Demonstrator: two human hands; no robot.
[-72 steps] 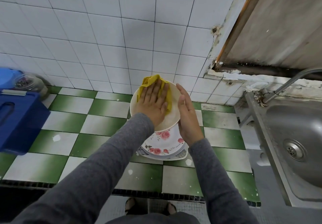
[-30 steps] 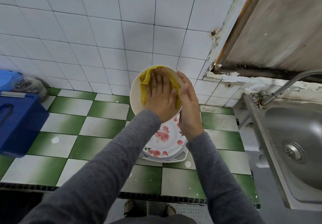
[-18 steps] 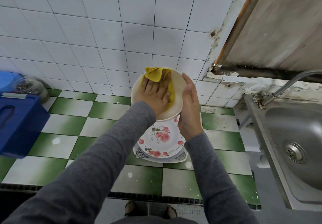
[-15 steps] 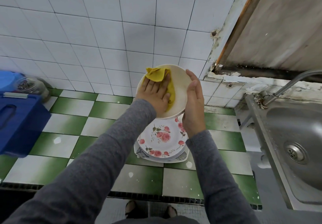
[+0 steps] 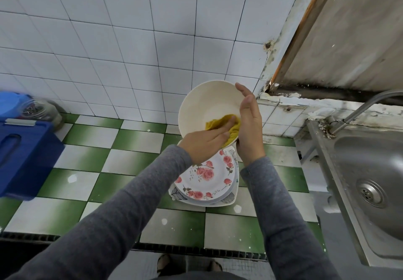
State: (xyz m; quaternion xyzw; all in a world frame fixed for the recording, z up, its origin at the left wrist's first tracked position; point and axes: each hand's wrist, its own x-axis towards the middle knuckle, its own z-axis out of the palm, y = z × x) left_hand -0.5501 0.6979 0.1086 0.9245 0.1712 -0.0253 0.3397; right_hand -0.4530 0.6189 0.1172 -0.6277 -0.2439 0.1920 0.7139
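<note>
Closest to the camera, two sandalled feet [image 5: 189,265] stand on the floor below the counter's dark front edge. Two grey long sleeves [image 5: 122,214] reach up from there over a green-and-white checked tile counter [image 5: 135,140].

On the counter between the forearms sits a stack of white plates printed with pink roses [image 5: 205,181]; the bottom plate has a grey leaf pattern.

Just above and beyond the stack, the left hand [image 5: 205,146] lies flat with its fingers stretched out, pressing a crumpled yellow cloth [image 5: 220,125] into the lower inside of a plain round cream bowl [image 5: 207,101]. The bowl is off the counter, tilted so its inside faces the camera.

The right hand [image 5: 248,131] stands edge-on against the bowl's right rim. Its fingers are nearly straight and point up along the rim, carrying the bowl rather than curling around it. The cloth lies between the two hands, touching both the left fingers and the bowl.

To the right, well apart from the plates, a stainless steel sink [image 5: 322,160] is set into the counter, with a metal tap [image 5: 362,109] at its back corner. On the left edge a dark blue plastic box [image 5: 24,155] sits on the tiles, with a glass jar [image 5: 39,110] behind it.

A wall of white square tiles [image 5: 130,51] rises behind the counter. At the upper right is a stained grey panel in a wooden frame [image 5: 349,29].
</note>
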